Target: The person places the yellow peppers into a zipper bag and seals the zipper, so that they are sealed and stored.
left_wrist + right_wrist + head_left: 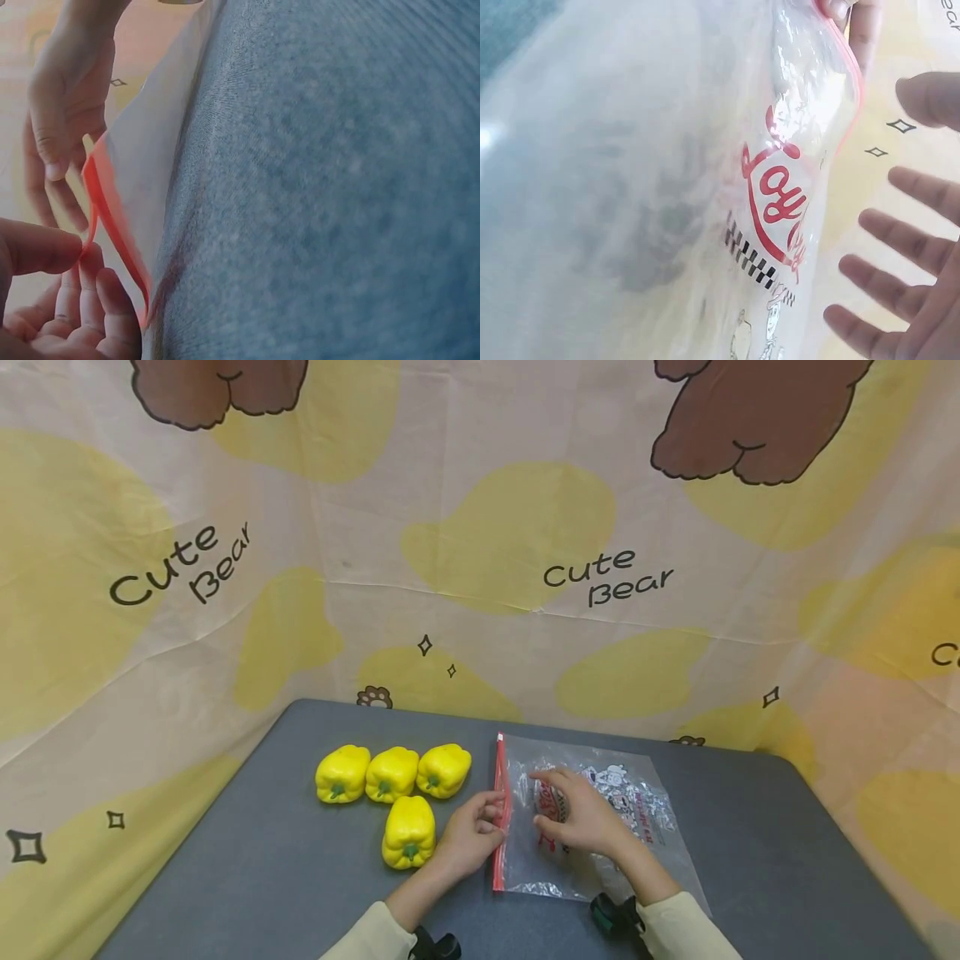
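A clear plastic bag (525, 868) with a red edge and printed front lies on the grey table. The left hand (471, 837) pinches the red edge (112, 214) between thumb and finger, and the edge stands slightly parted in the left wrist view. Above the bag's print hovers the right hand (585, 814), fingers spread and holding nothing; in the right wrist view that hand (907, 262) is beside the bag (780, 187). One yellow bell pepper (408, 832) stands just left of the left hand.
Behind that pepper, a row of several more yellow peppers (392, 774) sits on the grey table (247, 860). A patterned cloth (495, 543) hangs behind the table. Dark wrist straps (615, 914) are on both wrists.
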`<state>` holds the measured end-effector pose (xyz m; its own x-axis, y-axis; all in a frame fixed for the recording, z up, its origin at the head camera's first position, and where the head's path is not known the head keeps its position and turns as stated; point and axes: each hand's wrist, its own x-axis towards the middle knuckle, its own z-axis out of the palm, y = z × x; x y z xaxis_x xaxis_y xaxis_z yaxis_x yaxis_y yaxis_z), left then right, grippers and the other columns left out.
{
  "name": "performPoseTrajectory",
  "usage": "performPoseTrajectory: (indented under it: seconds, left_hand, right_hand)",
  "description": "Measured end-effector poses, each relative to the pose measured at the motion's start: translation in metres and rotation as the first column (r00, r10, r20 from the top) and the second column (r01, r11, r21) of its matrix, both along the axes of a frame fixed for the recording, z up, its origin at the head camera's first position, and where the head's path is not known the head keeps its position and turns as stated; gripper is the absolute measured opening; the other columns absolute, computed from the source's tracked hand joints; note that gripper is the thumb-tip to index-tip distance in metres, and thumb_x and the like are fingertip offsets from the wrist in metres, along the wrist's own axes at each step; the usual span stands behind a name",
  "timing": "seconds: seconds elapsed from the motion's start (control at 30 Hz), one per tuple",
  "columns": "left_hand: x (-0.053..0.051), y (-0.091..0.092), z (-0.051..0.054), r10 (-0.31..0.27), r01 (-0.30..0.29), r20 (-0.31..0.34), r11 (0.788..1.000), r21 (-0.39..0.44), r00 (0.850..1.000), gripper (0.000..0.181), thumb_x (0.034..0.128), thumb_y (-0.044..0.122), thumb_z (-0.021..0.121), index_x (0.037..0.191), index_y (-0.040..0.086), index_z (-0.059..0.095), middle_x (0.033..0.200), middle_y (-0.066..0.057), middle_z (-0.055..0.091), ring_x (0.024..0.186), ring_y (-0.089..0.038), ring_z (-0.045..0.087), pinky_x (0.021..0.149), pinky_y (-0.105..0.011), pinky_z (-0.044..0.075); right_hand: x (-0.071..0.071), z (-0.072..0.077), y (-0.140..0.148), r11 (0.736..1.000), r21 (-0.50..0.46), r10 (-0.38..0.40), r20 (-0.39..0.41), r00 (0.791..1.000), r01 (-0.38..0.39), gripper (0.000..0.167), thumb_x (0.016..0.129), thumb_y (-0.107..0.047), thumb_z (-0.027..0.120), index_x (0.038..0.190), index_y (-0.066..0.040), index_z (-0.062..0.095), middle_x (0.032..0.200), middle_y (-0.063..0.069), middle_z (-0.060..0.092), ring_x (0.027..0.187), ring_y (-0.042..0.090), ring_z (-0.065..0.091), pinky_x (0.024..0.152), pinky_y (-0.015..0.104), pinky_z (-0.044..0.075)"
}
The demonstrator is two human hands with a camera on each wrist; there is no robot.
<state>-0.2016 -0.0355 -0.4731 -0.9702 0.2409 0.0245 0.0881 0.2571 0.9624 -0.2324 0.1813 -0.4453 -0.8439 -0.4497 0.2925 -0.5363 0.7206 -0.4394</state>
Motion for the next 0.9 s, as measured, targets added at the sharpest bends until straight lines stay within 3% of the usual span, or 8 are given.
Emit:
performPoseTrajectory:
  seconds: [0.43, 0.67, 0.9]
  left_hand:
    - [-0.001, -0.001, 0.001, -0.031, 0.031, -0.016, 0.999, 0.012, 0.999, 0.05, 0.0844, 0.0, 0.063, 0.132, 0.014, 0.055, 0.107, -0.009, 0.063, 0.079, -0.014, 0.062, 0.071, -0.026, 0.056]
    - [-0.003, 0.0, -0.001, -0.043, 0.043, -0.019, 0.999, 0.001, 0.999, 0.052, 0.0841, -0.001, 0.06, 0.132, 0.017, 0.054, 0.106, -0.006, 0.062, 0.079, -0.014, 0.061, 0.069, -0.024, 0.054]
    - [-0.002, -0.001, 0.0, -0.054, 0.054, 0.002, 0.999, 0.001, 0.999, 0.05, 0.0857, 0.0, 0.061, 0.132, 0.017, 0.055, 0.104, -0.004, 0.061, 0.08, -0.015, 0.06, 0.07, -0.024, 0.054]
  right_hand:
    - [-0.008, 0.006, -0.008, 0.997, -0.001, 0.082, 0.069, 0.994, -0.082, 0.072, 0.073, -0.03, 0.079, 0.139, -0.022, 0.05, 0.14, 0.007, 0.05, 0.129, 0.035, 0.047, 0.094, 0.058, 0.046]
    - [-0.014, 0.002, -0.014, 0.989, 0.029, 0.144, 0.047, 0.988, -0.146, 0.075, 0.073, -0.03, 0.081, 0.14, -0.02, 0.049, 0.139, 0.005, 0.052, 0.122, 0.032, 0.052, 0.093, 0.056, 0.047]
    - [-0.014, -0.002, -0.019, 0.988, 0.057, 0.141, 0.054, 0.989, -0.144, 0.078, 0.07, -0.033, 0.083, 0.14, -0.021, 0.049, 0.137, 0.003, 0.054, 0.12, 0.03, 0.053, 0.095, 0.054, 0.045]
